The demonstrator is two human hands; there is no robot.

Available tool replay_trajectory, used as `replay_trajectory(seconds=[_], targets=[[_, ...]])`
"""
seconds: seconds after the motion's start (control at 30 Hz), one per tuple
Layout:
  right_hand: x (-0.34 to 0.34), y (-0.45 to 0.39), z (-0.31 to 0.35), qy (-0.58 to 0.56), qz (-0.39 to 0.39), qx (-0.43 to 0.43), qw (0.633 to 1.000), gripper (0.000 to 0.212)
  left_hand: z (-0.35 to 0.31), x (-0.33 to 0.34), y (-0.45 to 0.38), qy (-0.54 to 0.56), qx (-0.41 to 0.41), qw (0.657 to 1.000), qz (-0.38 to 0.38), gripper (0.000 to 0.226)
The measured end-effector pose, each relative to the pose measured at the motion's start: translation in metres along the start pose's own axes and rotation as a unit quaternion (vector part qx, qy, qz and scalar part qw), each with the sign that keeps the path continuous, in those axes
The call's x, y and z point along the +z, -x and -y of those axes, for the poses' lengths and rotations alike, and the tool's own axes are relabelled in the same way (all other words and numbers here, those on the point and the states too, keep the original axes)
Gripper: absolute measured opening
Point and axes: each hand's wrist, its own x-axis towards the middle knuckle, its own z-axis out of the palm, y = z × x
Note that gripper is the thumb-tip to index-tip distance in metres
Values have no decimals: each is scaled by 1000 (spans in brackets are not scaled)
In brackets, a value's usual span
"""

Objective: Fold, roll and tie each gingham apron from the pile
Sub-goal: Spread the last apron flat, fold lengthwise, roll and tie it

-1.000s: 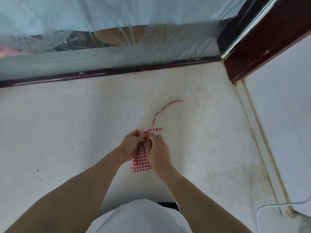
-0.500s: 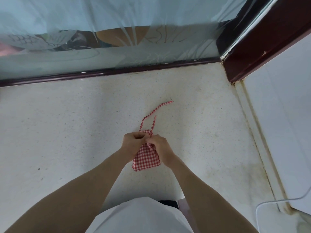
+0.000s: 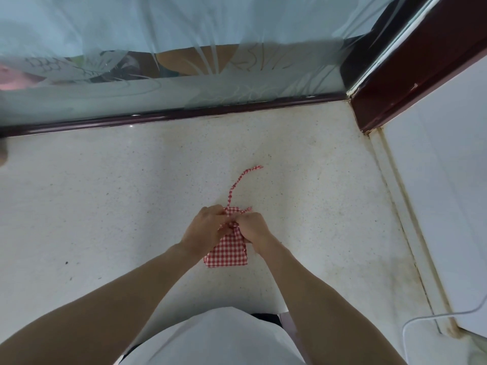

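Note:
A small rolled bundle of red-and-white gingham apron (image 3: 227, 254) lies on the speckled white counter (image 3: 105, 206), in the middle of the view. My left hand (image 3: 205, 230) and my right hand (image 3: 253, 229) meet over its far end, fingers curled and pinching the apron's strap where it crosses the roll. One loose strap end (image 3: 243, 177) trails away across the counter towards the window. A short strap tip pokes out just beyond my right hand. The knot itself is hidden under my fingers.
A frosted glass window with a dark red frame (image 3: 184, 114) runs along the counter's far edge. A dark red post (image 3: 411, 83) and a white wall (image 3: 448, 180) close the right side. A white cable (image 3: 421, 317) curls at the lower right.
The long strap end has been drawn in and lies shorter on the counter. My hands shifted from the bundle's top to pinching the strap across its far end.

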Motion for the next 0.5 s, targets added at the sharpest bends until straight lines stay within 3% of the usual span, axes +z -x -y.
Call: replay_trajectory(seconds=[0.07,0.13,0.23,0.37,0.43,0.5], targets=[[1,1,0,5,-13,-2,1000,31,2,0,-3,-39,62,997,-5,16],[1,2,-1,-8,-16,-8,1000,35,1,-3,-9,-53,61,996,36,17],[1,3,-3,-12,-18,-19,1000,37,1,-8,-15,-35,-24,990,132,27],[-9,14,-3,-72,56,-51,995,12,0,-16,-21,47,-164,964,202,22],[-14,22,-6,-67,93,-94,989,24,-2,-20,-25,71,-192,954,220,26],[-16,24,-13,7,94,-147,985,47,-7,-24,-27,98,-208,947,226,33]])
